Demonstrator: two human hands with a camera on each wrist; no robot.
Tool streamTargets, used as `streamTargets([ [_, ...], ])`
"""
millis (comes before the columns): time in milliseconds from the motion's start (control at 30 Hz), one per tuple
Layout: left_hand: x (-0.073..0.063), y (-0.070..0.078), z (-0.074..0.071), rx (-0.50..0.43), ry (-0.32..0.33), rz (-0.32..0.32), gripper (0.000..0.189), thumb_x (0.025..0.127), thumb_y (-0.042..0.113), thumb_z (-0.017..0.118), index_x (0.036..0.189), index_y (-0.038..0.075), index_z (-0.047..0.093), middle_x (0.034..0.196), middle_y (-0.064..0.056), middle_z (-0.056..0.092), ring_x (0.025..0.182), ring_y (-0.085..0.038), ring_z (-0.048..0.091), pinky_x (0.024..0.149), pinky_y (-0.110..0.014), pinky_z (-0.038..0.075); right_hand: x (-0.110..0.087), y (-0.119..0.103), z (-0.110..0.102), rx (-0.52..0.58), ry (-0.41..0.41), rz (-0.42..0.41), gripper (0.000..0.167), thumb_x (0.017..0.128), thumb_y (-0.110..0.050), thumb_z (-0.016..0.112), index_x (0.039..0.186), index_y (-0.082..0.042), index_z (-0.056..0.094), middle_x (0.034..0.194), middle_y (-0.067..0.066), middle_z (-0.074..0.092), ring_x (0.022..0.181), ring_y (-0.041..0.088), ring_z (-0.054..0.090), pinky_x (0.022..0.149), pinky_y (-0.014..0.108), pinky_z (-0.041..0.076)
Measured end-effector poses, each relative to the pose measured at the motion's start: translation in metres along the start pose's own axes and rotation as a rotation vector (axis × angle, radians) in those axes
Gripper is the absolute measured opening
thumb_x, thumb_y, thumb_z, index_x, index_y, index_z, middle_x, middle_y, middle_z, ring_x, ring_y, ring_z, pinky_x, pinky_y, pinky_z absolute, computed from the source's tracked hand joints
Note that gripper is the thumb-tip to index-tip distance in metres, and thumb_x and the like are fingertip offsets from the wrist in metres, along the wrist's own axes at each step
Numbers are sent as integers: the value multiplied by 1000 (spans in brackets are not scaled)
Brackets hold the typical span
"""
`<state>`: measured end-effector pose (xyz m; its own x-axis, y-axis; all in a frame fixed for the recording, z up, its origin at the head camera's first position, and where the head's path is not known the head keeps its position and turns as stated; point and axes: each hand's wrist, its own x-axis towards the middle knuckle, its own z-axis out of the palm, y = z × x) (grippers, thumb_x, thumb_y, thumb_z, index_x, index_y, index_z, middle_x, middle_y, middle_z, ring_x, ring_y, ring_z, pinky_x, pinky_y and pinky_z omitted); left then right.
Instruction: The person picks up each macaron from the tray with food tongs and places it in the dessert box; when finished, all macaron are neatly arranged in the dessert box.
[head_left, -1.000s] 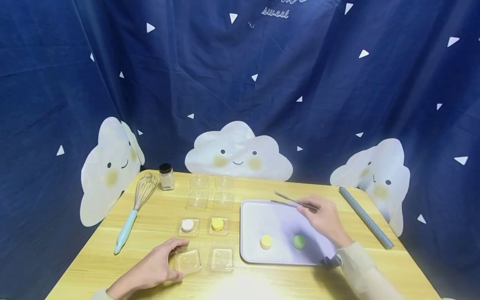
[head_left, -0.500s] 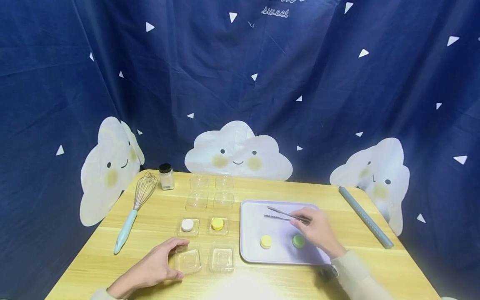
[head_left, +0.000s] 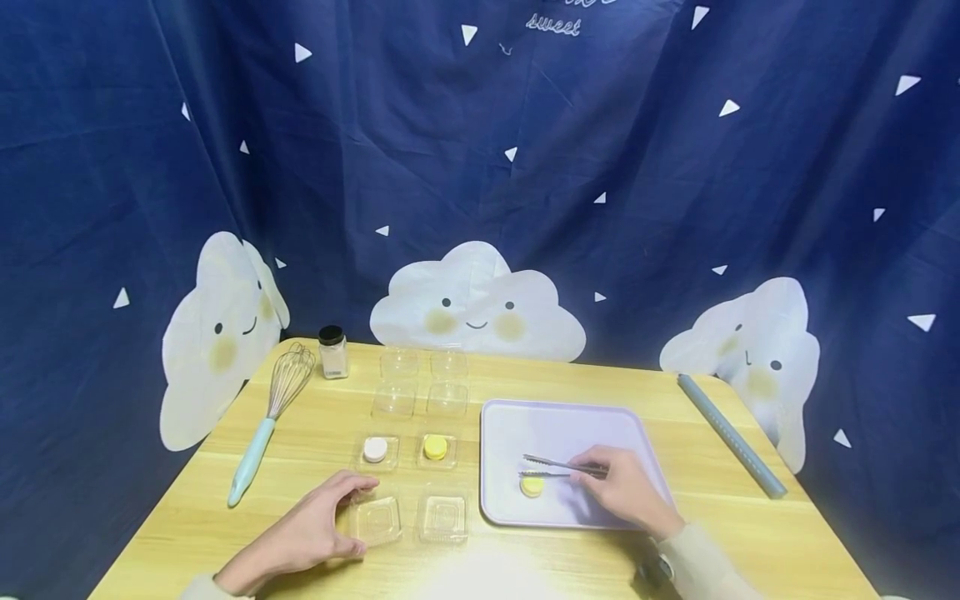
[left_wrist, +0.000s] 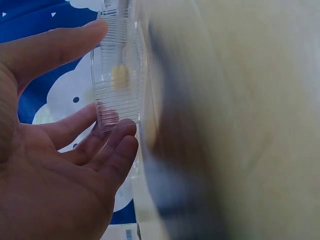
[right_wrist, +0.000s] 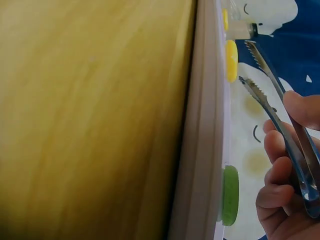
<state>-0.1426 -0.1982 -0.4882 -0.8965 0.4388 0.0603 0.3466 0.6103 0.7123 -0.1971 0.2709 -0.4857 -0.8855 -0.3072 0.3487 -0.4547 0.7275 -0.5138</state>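
My right hand (head_left: 626, 492) holds metal tongs (head_left: 557, 463) with serrated tips over the lilac tray (head_left: 501, 425). Their two arms stand apart with nothing between the tips, which overlap a yellow macaron (head_left: 532, 487) in the head view. Beneath the hand lies a green macaron (right_wrist: 230, 195), hidden in the head view but visible in the right wrist view. On the left, my left hand (head_left: 315, 529) grips the near-left clear plastic box (head_left: 377, 522) at its side, thumb and fingers on its edges (left_wrist: 112, 90). Another clear box (head_left: 443, 518) sits just right of it.
Behind these boxes, a white macaron (head_left: 375, 450) and a yellow one (head_left: 435, 447) sit in clear boxes with raised lids (head_left: 394, 398). A whisk (head_left: 272, 425) and black-capped jar (head_left: 333, 354) stand left. A grey-blue rod (head_left: 731, 435) lies right of the tray.
My right hand has moved toward me and left with the tongs, down over the tray, covering the green macaron in the head view. My left hand stays on the box.
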Motion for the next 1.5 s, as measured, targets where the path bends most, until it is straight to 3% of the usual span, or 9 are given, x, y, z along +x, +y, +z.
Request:
streamTargets([
  [267, 1, -1, -2, 6, -11, 1, 81, 69, 32, 90, 139, 9, 55, 128, -1, 61, 118, -29, 61, 103, -35, 55, -4, 4, 1, -17, -68, -15, 14, 82, -19, 81, 95, -23, 79, 91, -12, 77, 88, 5, 70, 85, 32, 61],
  [500, 2, -2, -2, 30, 10, -31, 82, 67, 28, 89, 139, 8, 56, 131, -2, 62, 118, -28, 62, 104, -40, 55, -8, 8, -1, -36, -72, -45, 15, 81, -19, 82, 95, -22, 79, 90, -13, 76, 86, 5, 70, 82, 31, 61],
  [800, 3, -2, -5, 18, 7, -24, 82, 67, 28, 89, 140, 9, 55, 130, -5, 61, 118, -30, 61, 101, -51, 55, -8, 12, -1, -73, -94, -58, 15, 80, -16, 82, 94, -20, 79, 87, -14, 75, 83, 0, 67, 79, 28, 61],
  [1067, 4, -4, -6, 14, 5, -31, 81, 69, 28, 89, 141, 10, 55, 132, -5, 61, 121, -32, 60, 103, -54, 53, -8, 9, -3, -66, 2, -91, 14, 77, -12, 82, 87, -22, 79, 80, -19, 72, 78, -2, 65, 75, 27, 59],
  [1233, 4, -4, -7, 3, -3, -14, 81, 69, 28, 89, 141, 10, 55, 132, -5, 62, 121, -32, 60, 102, -52, 54, -6, 11, -6, -66, 63, -26, 19, 76, -11, 84, 88, -25, 79, 81, -20, 72, 80, -3, 65, 78, 26, 59],
  [1500, 4, -7, -7, -14, -25, -35, 80, 71, 27, 87, 142, 10, 54, 135, -5, 61, 124, -32, 59, 107, -44, 53, 3, 15, -21, -54, 199, 53, 17, 78, -7, 83, 91, -16, 80, 81, -8, 75, 77, 2, 65, 75, 25, 58],
])
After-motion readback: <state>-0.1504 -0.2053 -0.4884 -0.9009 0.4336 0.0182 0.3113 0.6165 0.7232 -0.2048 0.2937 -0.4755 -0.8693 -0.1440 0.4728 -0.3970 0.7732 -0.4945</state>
